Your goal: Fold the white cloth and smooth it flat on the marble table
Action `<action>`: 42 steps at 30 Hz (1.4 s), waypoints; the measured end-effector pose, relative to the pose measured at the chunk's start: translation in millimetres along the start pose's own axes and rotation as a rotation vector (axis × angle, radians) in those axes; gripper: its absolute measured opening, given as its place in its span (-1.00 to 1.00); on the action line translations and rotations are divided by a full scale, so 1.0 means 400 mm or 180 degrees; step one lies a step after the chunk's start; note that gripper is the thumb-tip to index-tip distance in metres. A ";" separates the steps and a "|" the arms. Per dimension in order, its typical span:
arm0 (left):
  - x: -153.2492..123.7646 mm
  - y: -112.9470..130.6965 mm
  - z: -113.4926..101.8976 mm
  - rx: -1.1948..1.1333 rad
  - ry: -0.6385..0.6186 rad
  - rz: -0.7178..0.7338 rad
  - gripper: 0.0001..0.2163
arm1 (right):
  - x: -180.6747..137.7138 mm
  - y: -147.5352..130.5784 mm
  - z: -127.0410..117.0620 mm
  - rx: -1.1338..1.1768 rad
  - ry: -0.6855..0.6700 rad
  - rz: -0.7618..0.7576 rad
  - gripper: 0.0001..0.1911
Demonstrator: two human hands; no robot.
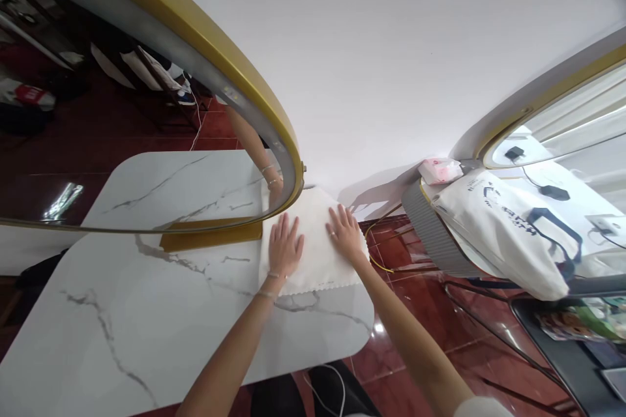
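A white cloth (pixel 313 254) with a scalloped edge lies spread over the right end of the marble-patterned table (pixel 215 313). My left hand (pixel 284 249) rests flat on its left part, fingers stretched out and pointing toward the wall. On the cloth's right side lies my right hand (pixel 345 234), palm down with the fingers a little apart. Neither hand grips anything; both press on or touch the cloth's surface. The far edge of the cloth reaches close to the wall.
A gold-framed mirror (pixel 274 111) leans over the table at the left. To the right stands a ribbed cabinet (pixel 430 234) bearing a white tote bag (pixel 503 228) and a pink-and-white packet (pixel 440 171). A black chair (pixel 562 339) holds packages. Red tiles (pixel 415 300) cover the floor.
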State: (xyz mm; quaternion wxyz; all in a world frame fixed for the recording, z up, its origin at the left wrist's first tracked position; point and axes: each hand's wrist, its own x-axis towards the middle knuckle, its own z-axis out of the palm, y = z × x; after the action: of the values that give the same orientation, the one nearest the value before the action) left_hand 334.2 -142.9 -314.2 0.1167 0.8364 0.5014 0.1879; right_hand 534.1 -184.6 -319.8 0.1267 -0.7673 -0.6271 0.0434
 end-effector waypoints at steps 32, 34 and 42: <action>-0.332 -0.003 -0.062 0.0075 0.0081 -0.0106 -0.45 | -0.345 -0.049 -0.028 -0.0251 -0.0028 -0.0519 -0.25; -0.406 -0.003 -0.078 0.0121 0.0045 -0.0067 -0.44 | -0.420 -0.072 -0.023 -0.0217 0.0045 -0.0544 -0.24; -0.432 0.145 -0.018 0.0193 0.0057 -0.0082 -0.47 | -0.500 -0.111 -0.003 -0.0229 0.0170 -0.0379 -0.30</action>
State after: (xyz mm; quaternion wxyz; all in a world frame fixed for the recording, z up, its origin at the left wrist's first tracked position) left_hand 303.5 -322.5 -319.4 0.0893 0.8313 0.5187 0.1786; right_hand 450.2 -371.6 -325.9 0.1181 -0.7336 -0.6692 -0.0073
